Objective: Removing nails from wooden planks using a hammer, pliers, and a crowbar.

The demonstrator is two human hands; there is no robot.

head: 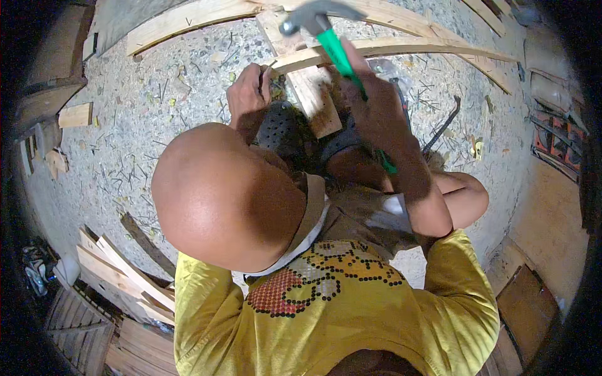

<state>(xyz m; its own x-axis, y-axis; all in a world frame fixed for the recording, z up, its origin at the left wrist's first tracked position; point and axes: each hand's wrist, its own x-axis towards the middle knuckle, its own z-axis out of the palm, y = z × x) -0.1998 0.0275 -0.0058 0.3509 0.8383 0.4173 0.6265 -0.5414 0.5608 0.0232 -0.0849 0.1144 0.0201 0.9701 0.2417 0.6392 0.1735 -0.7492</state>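
Observation:
My right hand [371, 96] is closed round the green handle of a claw hammer [341, 51], whose metal head is raised over the lumber. My left hand [249, 89] pinches a nail [272, 64] at the left end of a long wooden batten [400, 46]. Under that batten, a short board [316, 96] runs down between my dark perforated clogs [281, 124]. Farther off, another long batten [188, 23] lies across the top of the view. My fingertips are partly hidden behind the left hand.
Loose nails [127, 169] litter the concrete floor. A small wood block [75, 115] lies at the left, with stacked wooden strips [122, 272] at lower left. A dark metal bar [443, 123] lies right of my right arm. An orange-and-black object [557, 136] stands at far right.

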